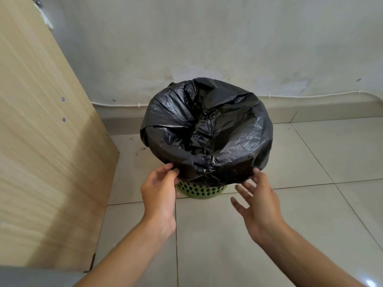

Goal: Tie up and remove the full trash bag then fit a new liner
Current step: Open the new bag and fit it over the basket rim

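Note:
A black trash bag (207, 129) lines a green perforated bin (200, 190) standing on the tiled floor near the wall. The bag's edge is folded down over the bin's rim and hides most of the bin. My left hand (159, 191) is at the bag's lower left hem, with thumb and fingertips touching the plastic. My right hand (257, 201) is at the lower right hem, fingers spread, with the fingertips touching the edge. The bag's inside looks dark and crumpled; its contents are hidden.
A light wooden cabinet side (41, 141) stands close on the left of the bin. A grey wall (228, 48) with a white cable (310, 94) along its base runs behind. Pale floor tiles (310, 162) extend to the right and front.

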